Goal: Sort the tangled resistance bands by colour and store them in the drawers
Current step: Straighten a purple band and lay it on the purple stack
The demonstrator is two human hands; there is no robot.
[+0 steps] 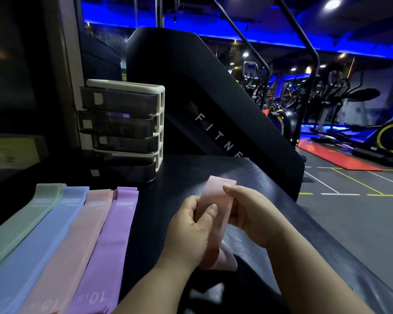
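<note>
Four flat stretchy bands, green [21, 225], blue [41, 241], peach [77, 241] and purple [114, 236], lay edge to edge on the black padded surface [159, 200] before the white-framed smoked-plastic drawer unit [123, 128]. Beside open surface, left hand [188, 230] and right hand [252, 214] pinched a pale pink band [216, 200].

Four bands lie in pastel stripes: green band [25, 219], blue band [43, 241], peach band [77, 236], purple band [114, 241] with white print. The held band [216, 214] is pale pink. The table [168, 177] is black; the drawers [120, 125] smoky grey in a cream frame [160, 123]. Blue light washes the ceiling [236, 10].
</note>
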